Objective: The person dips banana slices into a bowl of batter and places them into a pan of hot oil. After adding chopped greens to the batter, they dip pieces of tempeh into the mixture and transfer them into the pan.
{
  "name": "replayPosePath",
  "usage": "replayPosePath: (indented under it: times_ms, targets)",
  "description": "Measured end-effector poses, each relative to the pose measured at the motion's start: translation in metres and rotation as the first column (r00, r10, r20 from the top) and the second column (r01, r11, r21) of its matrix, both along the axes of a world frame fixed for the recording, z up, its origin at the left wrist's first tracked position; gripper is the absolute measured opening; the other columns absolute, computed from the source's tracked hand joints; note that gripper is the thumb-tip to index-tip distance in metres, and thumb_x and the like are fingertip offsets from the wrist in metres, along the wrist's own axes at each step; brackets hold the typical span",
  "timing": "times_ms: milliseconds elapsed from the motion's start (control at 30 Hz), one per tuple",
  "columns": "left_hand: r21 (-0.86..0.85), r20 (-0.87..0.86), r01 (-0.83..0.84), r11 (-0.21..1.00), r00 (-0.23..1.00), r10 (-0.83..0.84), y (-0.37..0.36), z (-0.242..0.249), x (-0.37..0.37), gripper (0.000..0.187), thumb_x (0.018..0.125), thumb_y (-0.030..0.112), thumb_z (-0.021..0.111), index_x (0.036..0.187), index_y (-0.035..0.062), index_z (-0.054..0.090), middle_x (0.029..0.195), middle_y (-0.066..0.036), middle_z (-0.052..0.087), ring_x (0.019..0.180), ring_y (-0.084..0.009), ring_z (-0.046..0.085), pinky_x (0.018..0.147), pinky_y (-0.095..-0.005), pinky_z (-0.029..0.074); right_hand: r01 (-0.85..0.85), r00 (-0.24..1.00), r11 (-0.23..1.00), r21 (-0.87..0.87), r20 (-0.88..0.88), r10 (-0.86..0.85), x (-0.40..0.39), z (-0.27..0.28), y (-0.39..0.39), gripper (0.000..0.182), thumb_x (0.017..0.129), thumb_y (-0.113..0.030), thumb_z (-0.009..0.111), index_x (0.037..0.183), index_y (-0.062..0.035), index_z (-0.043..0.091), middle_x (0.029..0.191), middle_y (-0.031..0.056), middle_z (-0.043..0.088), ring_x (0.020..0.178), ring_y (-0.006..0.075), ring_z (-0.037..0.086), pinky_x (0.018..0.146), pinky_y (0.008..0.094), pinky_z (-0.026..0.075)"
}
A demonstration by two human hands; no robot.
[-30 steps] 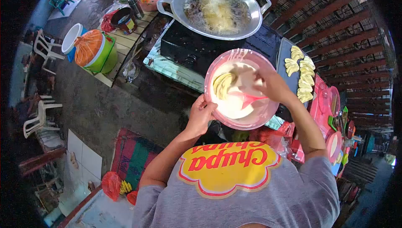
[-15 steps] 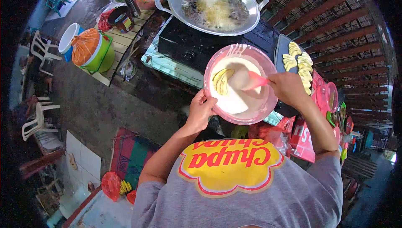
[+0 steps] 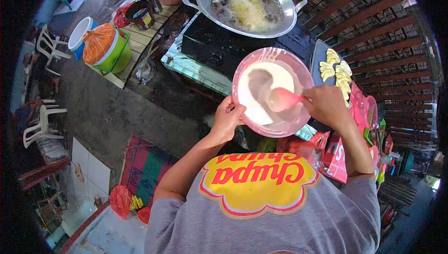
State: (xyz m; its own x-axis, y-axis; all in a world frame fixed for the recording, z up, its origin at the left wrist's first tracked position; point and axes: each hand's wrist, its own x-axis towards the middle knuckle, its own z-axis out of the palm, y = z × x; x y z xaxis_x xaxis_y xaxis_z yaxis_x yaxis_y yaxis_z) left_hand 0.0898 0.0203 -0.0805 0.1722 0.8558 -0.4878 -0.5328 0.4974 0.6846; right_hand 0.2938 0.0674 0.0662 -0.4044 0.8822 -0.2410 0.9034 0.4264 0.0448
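A pink plastic bowl [image 3: 305, 74] holds pale, creamy batter [image 3: 259, 107]. With fingers and thumb closed on its left rim, my left hand [image 3: 228, 121] steadies it. My right hand [image 3: 329, 104] grips the handle of a pink spoon [image 3: 287, 99], whose scoop sits in the batter right of the middle. A greyish, streaked patch shows in the batter beside the scoop. No banana piece is visible at the surface. Several sliced, fanned bananas [image 3: 343, 74] lie on a dark tray [image 3: 318, 58] just beyond my right hand.
Behind the bowl, a large metal wok [image 3: 205, 0] of bubbling oil with pale food sits on a black stove [image 3: 200, 44]. At left stand a green bucket [image 3: 122, 58] with an orange cover and a slatted bench [image 3: 144, 32]. A bamboo wall [image 3: 368, 20] rises at right.
The fanned banana seen in the batter has gone from sight. The spoon has shifted down within the bowl, its scoop now plainly visible. My left hand keeps its hold on the rim.
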Motion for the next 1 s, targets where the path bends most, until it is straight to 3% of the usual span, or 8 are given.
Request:
replayPosePath:
  times_ms: [100,200,300,467,667,767,900,1000]
  targets:
    - [0.001,0.001,-0.005,1.0,1.0,0.005,0.0,0.003,0.0,0.019,0.073,0.001,0.049,0.092,0.0045,0.048,0.083,-0.003,0.052,0.069,-0.0117,0.056,0.054,-0.0261,0.05,-0.095,0.995,0.995,0.042,0.045,0.093,0.003,-0.012,-0.006,0.015,0.07,-0.025,0.055,0.074,-0.0124,0.062,0.066,0.0083,0.058,0.06,0.0263,0.056,0.053,0.0369,0.043]
    - [0.003,-0.047,0.049,0.999,0.998,-0.049,0.0,0.003,-0.003,0.021,0.074,0.003,0.047,0.095,0.0061,0.046,0.088,-0.004,0.053,0.074,-0.0127,0.056,0.061,-0.03,0.051,0.065,0.993,0.993,0.103,-0.106,-0.054,0.0,-0.014,0.003,0.016,0.07,-0.027,0.056,0.075,-0.0131,0.063,0.067,0.0082,0.058,0.06,0.0257,0.056,0.053,0.0357,0.043]
    - [0.024,-0.045,0.062,0.998,0.997,-0.061,0.001,0.006,-0.003,0.021,0.074,0.004,0.048,0.094,0.0061,0.046,0.088,-0.004,0.053,0.074,-0.0125,0.055,0.062,-0.0299,0.05,0.042,0.99,0.923,0.382,-0.139,0.012,0.021,-0.024,0.03,0.015,0.068,-0.027,0.058,0.072,-0.0133,0.061,0.062,0.0078,0.057,0.056,0.024,0.057,0.049,0.0345,0.044]
    - [0.01,-0.032,0.048,0.999,0.998,-0.048,0.002,0.012,-0.003,0.021,0.074,0.004,0.048,0.094,0.0069,0.046,0.088,-0.004,0.053,0.074,-0.0122,0.055,0.061,-0.0295,0.05,0.109,0.985,0.974,0.197,-0.151,-0.08,0.03,-0.057,0.043,0.025,0.069,-0.036,0.056,0.083,-0.0165,0.063,0.07,0.0097,0.06,0.062,0.0257,0.058,0.055,0.0354,0.045]
    - [0.029,-0.057,0.065,0.997,0.996,-0.063,0.003,-0.001,-0.005,0.021,0.074,0.003,0.048,0.095,0.0072,0.047,0.084,-0.004,0.054,0.071,-0.0114,0.056,0.059,-0.0275,0.051,0.144,0.986,0.989,0.032,-0.091,-0.14,0.031,-0.045,0.046,0.026,0.067,-0.037,0.057,0.083,-0.0167,0.063,0.07,0.0082,0.06,0.063,0.0252,0.058,0.055,0.0356,0.045]
    - [0.025,-0.04,0.045,0.999,0.998,-0.044,0.003,0.004,-0.005,0.022,0.074,0.003,0.048,0.095,0.0066,0.047,0.085,-0.004,0.054,0.072,-0.0121,0.056,0.059,-0.0276,0.051,0.069,0.971,0.998,0.011,-0.228,-0.064,0.033,-0.061,0.045,0.023,0.068,-0.033,0.058,0.082,-0.0152,0.063,0.065,0.0064,0.059,0.06,0.0233,0.058,0.053,0.0318,0.044]
    - [0.015,-0.046,0.055,0.998,0.997,-0.054,0.004,0.004,-0.007,0.023,0.074,0.003,0.048,0.096,0.0059,0.046,0.086,-0.005,0.054,0.073,-0.0128,0.056,0.059,-0.0279,0.052,0.126,0.981,0.992,0.005,-0.15,-0.124,0.014,-0.029,0.034,0.023,0.068,-0.033,0.058,0.081,-0.0146,0.063,0.067,0.0064,0.06,0.061,0.0228,0.058,0.054,0.0313,0.044]
    - [0.024,-0.052,0.067,0.997,0.996,-0.066,0.005,0.003,-0.007,0.024,0.074,0.003,0.048,0.098,0.0054,0.046,0.087,-0.006,0.054,0.073,-0.0134,0.057,0.06,-0.028,0.052,0.02,0.985,0.982,0.186,-0.171,0.012,0.01,-0.044,0.028,0.02,0.068,-0.03,0.059,0.079,-0.0139,0.064,0.067,0.0066,0.06,0.058,0.0227,0.057,0.052,0.0308,0.044]
